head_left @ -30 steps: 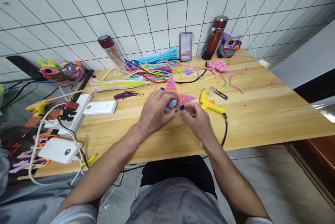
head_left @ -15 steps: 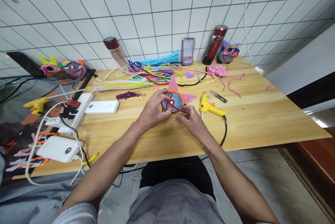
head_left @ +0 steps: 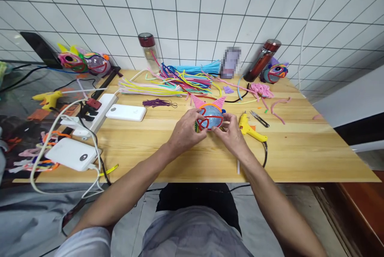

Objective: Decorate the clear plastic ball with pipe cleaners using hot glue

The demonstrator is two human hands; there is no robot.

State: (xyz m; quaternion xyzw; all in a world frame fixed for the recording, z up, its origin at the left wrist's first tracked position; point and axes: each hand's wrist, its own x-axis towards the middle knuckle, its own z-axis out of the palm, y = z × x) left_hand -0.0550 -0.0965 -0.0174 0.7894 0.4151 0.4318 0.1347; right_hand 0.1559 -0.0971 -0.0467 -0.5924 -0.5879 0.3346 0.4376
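Observation:
Both my hands hold a clear ball craft [head_left: 211, 116] wrapped in red, orange and blue pipe cleaners, with pink pipe-cleaner cones sticking up from it. My left hand [head_left: 185, 133] grips its left side with curled fingers. My right hand [head_left: 232, 133] pinches its lower right edge. The craft sits just above the wooden table [head_left: 300, 149], near its middle. A yellow glue gun [head_left: 249, 127] lies just right of my right hand.
A heap of coloured pipe cleaners [head_left: 180, 83] lies behind the craft. Small scissors [head_left: 259, 118], pink pipe-cleaner pieces [head_left: 261, 89], two bottles [head_left: 261, 60] [head_left: 149, 51] and a finished craft [head_left: 274, 72] stand at the back. White power banks [head_left: 126, 112] [head_left: 73, 154], a power strip [head_left: 94, 116] and cables lie at the left.
The craft has been turned in my hands, so its pink cones now point up and back. My right hand has shifted onto its right side. The view has swung to the left.

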